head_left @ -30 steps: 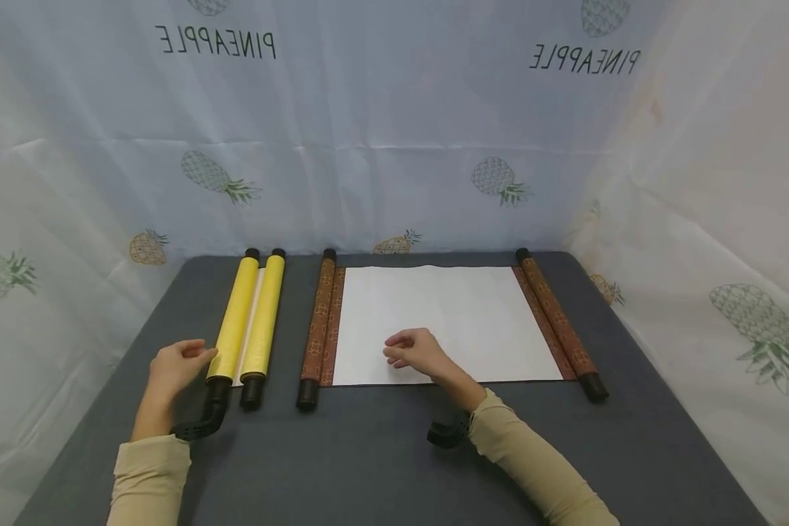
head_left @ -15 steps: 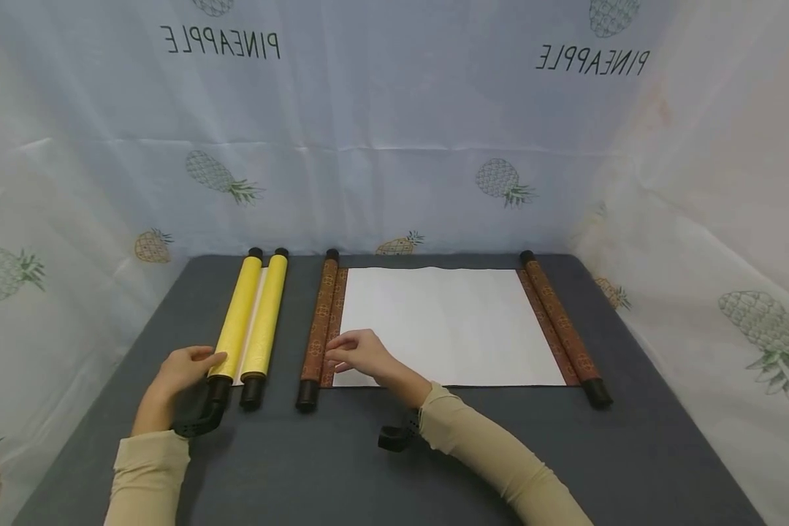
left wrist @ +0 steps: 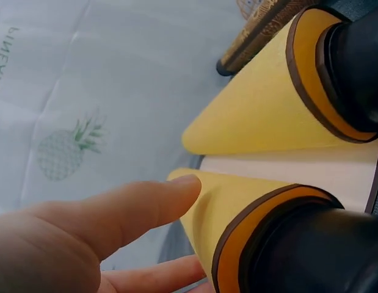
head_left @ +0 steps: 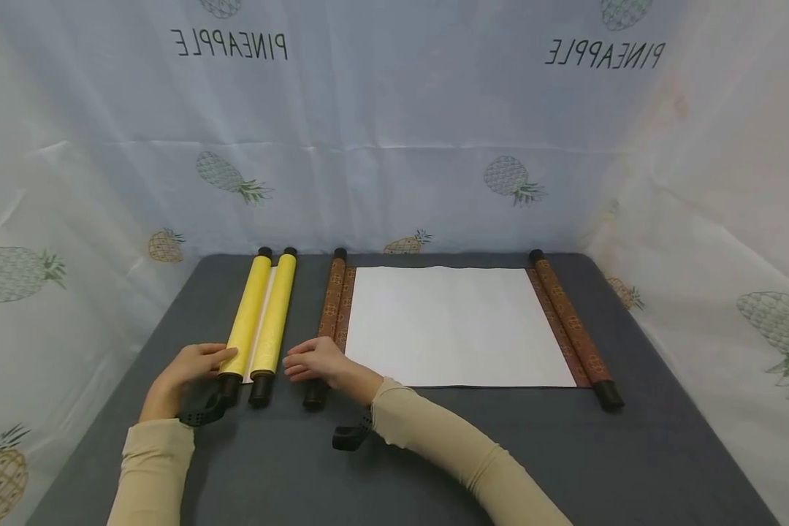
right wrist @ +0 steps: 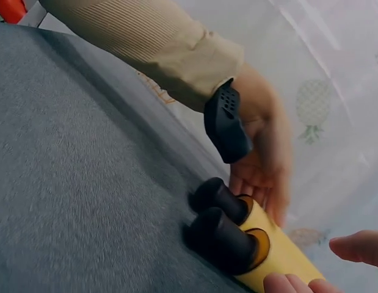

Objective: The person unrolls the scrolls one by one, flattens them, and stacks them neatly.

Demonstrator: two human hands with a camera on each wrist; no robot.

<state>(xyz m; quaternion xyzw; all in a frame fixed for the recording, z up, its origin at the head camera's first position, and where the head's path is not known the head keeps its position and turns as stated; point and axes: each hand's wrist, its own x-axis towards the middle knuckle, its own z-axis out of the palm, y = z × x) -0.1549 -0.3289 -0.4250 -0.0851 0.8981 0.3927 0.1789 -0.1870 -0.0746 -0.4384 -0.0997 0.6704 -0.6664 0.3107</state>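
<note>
A yellow scroll (head_left: 274, 314) lies at the left of the table, mostly rolled up as two parallel rolls with a strip of white paper between them. My left hand (head_left: 193, 367) grips the near end of its left roll; in the left wrist view the thumb (left wrist: 170, 198) lies on the yellow surface, with fingers on the outer side. My right hand (head_left: 322, 361) is between the right yellow roll and a brown patterned scroll (head_left: 331, 299), passing over the brown scroll's left roller with relaxed fingers, holding nothing. Black knobs cap the rollers.
The brown scroll's white sheet (head_left: 460, 329) is spread across the middle, with its other roller (head_left: 568, 321) at the right. A dark grey table (head_left: 434, 453) carries everything. Pineapple-print curtains (head_left: 394, 109) hang behind and at both sides. Each wrist wears a black mount (head_left: 351, 437).
My right hand has travelled left, from over the white sheet to beside the right yellow roll. The left hand stays on the left yellow roll. The head view has shifted slightly.
</note>
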